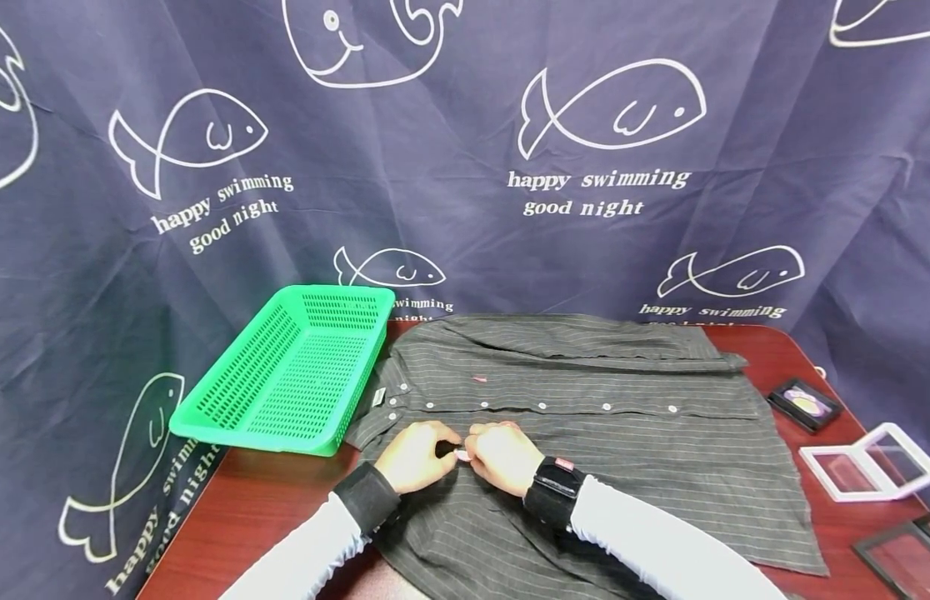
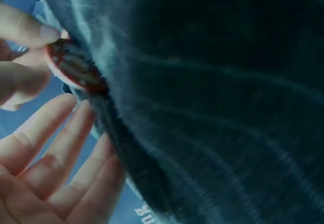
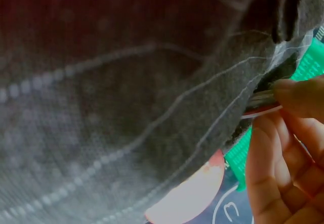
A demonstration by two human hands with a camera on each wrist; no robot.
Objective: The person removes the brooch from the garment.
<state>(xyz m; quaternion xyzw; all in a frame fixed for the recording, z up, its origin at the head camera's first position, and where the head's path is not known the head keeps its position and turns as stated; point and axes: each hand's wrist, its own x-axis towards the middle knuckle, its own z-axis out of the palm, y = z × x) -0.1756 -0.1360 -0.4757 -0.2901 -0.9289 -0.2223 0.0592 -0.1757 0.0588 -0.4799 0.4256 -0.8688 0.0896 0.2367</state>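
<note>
A dark grey pinstriped shirt (image 1: 630, 475) is spread on the table, white buttons along its front, collar at the left. Over its near half, both hands meet at a small round badge (image 1: 462, 455). My right hand (image 1: 506, 454) pinches the badge between thumb and fingertip. In the right wrist view the badge (image 3: 260, 105) lies edge-on against the raised cloth. My left hand (image 1: 416, 454) grips a fold of the shirt right beside it. The left wrist view shows the red-rimmed badge (image 2: 76, 67) against the cloth edge, partly covered by fingers.
A green plastic basket (image 1: 348, 292) stands beyond the collar at the left. Along the right of the red-brown table (image 1: 232, 500) lie a small black box (image 1: 804, 404), a white folding frame (image 1: 813, 467) and a dark frame (image 1: 877, 546). A printed blue curtain (image 1: 465, 217) hangs behind.
</note>
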